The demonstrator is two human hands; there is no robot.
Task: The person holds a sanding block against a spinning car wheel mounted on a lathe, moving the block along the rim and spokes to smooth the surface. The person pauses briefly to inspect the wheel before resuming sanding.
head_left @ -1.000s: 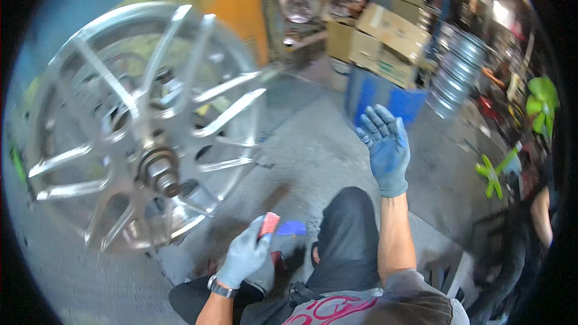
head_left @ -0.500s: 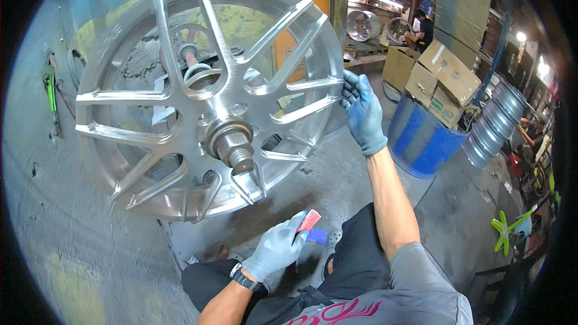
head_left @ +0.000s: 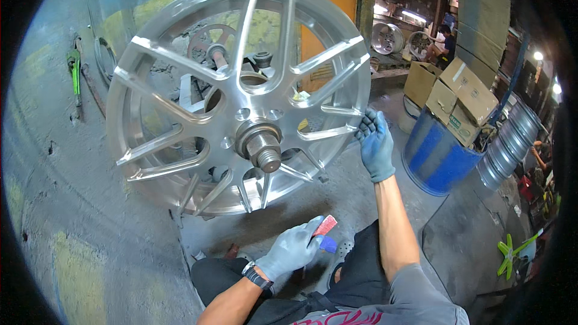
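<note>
A bare silver alloy wheel (head_left: 241, 105) with paired spokes is mounted upright on a threaded shaft with a large nut (head_left: 264, 149) at its centre. My right hand (head_left: 377, 147), in a grey-blue glove, is at the wheel's right edge. Its fingers are extended and loosely bent, the tips touching or very near the rim. Lower down, apart from the wheel, my gloved left hand (head_left: 290, 247) pinches a small red, rough-looking pad (head_left: 325, 226). A blue piece (head_left: 328, 244) shows just below the pad; I cannot tell whether it is joined to it.
To the right, cardboard boxes (head_left: 460, 93) top a blue drum (head_left: 430, 159), beside stacked metal rims (head_left: 512, 144). A green star-shaped base (head_left: 509, 254) lies farther right. A green-handled tool (head_left: 74, 72) hangs on the left wall. Another person (head_left: 444, 45) sits in the background near more wheels.
The wheel has turned on its shaft; its spokes stand at different angles. The view has shifted, moving the whole scene rightward. My left hand still holds the red pad.
</note>
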